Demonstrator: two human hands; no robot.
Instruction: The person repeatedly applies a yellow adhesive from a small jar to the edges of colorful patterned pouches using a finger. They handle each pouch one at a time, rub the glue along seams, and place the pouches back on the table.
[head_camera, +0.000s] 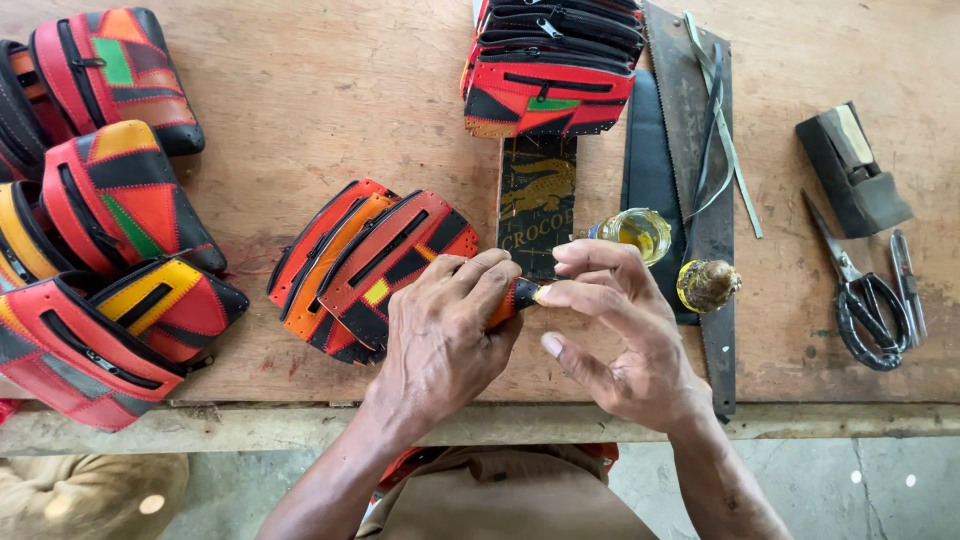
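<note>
I see my left hand (445, 325) closed around a red-and-black patchwork leather pouch (395, 262), its long axis slanting up to the right on the worn wooden bench (300, 100). My right hand (610, 330) pinches a small brass-coloured zipper pull (535, 293) at the pouch's end, other fingers loosely spread. A small glass jar (638, 232) of yellowish liquid stands just beyond.
</note>
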